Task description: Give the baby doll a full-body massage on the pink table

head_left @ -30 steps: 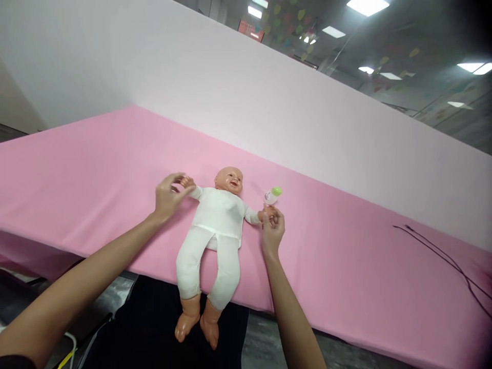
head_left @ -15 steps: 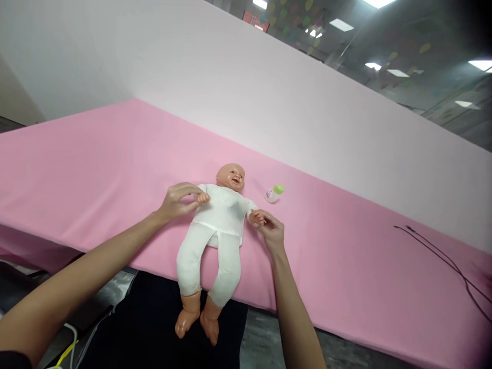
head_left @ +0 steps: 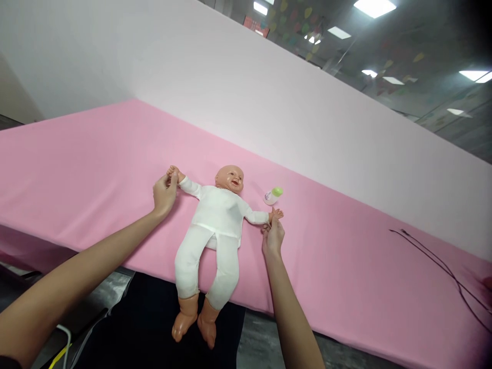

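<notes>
A baby doll [head_left: 223,215] in a white top and trousers lies on its back on a pink-covered table [head_left: 346,277], its bare feet hanging past the front edge. Its arms are stretched out to both sides. My left hand [head_left: 165,193] is closed on the doll's hand at the left, beside its head level. On the other side, my right hand [head_left: 273,236] pinches the doll's other arm at the wrist, with the little fingers showing above mine. Close beyond my right hand lies a small baby bottle [head_left: 273,195] with a green cap.
Thin black cables [head_left: 442,266] lie across the table's right part. A white partition [head_left: 292,113] runs along the back edge. Below the front edge are my dark-clothed lap [head_left: 154,323] and, at lower left, a white cable [head_left: 67,335].
Both doll arms have moved from beside its body out to the sides, held in my hands. My left hand moved left and up; my right hand shifted slightly. The bottle stayed put.
</notes>
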Motion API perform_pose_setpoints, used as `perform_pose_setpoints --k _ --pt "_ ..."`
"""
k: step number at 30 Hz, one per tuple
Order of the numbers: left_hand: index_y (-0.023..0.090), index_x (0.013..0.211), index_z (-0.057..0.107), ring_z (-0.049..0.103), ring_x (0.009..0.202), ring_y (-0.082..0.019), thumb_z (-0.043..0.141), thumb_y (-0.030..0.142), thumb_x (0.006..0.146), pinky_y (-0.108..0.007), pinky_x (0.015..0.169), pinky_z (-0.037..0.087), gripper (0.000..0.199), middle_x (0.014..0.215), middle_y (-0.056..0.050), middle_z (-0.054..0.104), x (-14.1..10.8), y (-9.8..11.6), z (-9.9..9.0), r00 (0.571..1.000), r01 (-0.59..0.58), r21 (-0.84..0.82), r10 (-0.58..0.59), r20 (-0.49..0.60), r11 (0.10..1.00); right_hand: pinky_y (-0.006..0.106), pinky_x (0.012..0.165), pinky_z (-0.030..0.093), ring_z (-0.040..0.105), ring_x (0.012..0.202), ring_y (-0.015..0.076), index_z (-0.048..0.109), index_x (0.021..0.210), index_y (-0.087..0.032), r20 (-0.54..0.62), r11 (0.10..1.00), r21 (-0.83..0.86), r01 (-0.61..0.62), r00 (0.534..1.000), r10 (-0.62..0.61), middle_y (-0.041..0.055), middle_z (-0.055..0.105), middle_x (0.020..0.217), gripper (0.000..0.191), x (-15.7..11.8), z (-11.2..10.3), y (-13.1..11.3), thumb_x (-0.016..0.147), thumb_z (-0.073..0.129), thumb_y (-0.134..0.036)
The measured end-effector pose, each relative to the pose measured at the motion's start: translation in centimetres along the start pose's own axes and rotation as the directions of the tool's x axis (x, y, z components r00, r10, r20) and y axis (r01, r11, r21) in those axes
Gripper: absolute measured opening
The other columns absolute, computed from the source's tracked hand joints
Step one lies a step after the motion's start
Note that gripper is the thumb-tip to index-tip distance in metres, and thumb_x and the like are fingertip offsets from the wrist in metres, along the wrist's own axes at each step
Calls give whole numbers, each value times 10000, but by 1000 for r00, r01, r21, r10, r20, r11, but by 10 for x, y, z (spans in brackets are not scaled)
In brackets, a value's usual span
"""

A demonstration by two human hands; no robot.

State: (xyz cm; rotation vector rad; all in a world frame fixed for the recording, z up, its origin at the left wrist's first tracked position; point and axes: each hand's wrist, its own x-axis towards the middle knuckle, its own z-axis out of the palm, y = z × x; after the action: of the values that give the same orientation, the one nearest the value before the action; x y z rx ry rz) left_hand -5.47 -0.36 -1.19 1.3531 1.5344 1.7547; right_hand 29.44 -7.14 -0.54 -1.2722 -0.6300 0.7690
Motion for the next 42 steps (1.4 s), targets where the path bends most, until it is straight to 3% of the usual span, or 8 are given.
perform_pose_setpoints --k 6,13,16,22,26,30,37,42 --pt "220 971 723 730 846 -216 717 458 888 -309 690 570 252 946 -50 771 -10 15 1 969 -213 -39 216 123 976 252 640 534 620 707 115 757 1094 -230 233 990 20 143 962 -143 32 738 1012 481 -3 -1 -10 720 874 -509" --pt "268 920 770 743 829 -224 746 377 860 -355 733 587 127 863 -49 787 -20 19 1 591 -658 -158 635 497 736 469 1010 541 693 1086 266 830 1025 -284 783 881 -207 425 612 -111 79 752 1146 305 -23 5 -6 734 895 -350" --pt "253 896 759 723 771 -208 732 384 869 -332 682 565 136 838 -48 778 -20 18 1 655 -628 -104 597 464 771 459 999 547 689 1090 269 829 999 -265 722 902 -199 384 680 -131 80 761 1130 311 -25 7 -6 715 902 -367" --pt "199 883 704 686 734 -190 698 471 896 -284 617 522 272 835 -37 746 -8 12 3 989 -131 -25 132 68 991 211 541 482 531 603 83 756 1110 -226 184 997 62 45 981 -56 22 720 946 445 -2 1 -1 784 809 -525" --pt "188 903 687 664 699 -179 622 519 947 -276 582 499 341 827 -38 725 -3 7 5 998 4 -79 1 62 997 187 479 417 418 516 56 736 1174 -230 96 996 88 -13 995 4 -32 646 806 529 11 -6 -1 763 814 -553" --pt "201 970 711 690 854 -204 706 427 913 -322 741 552 233 947 -57 752 -12 13 7 959 -251 -98 262 109 963 282 710 557 642 766 136 771 1102 -246 275 994 56 97 955 -109 44 744 1079 489 1 -3 -8 700 891 -497" --pt "242 950 772 711 851 -213 766 340 878 -367 789 572 121 899 -51 786 -26 16 7 619 -630 -247 668 413 736 434 991 534 691 1073 266 840 1015 -297 791 882 -214 420 604 -96 72 760 1140 282 -28 7 -13 739 900 -322" --pt "223 890 762 668 738 -178 782 393 863 -297 649 518 173 834 -31 762 -23 15 9 863 -432 -87 440 249 898 358 912 558 697 1013 219 824 994 -283 537 978 -44 203 830 -148 48 765 1127 322 -21 10 -5 701 932 -359"
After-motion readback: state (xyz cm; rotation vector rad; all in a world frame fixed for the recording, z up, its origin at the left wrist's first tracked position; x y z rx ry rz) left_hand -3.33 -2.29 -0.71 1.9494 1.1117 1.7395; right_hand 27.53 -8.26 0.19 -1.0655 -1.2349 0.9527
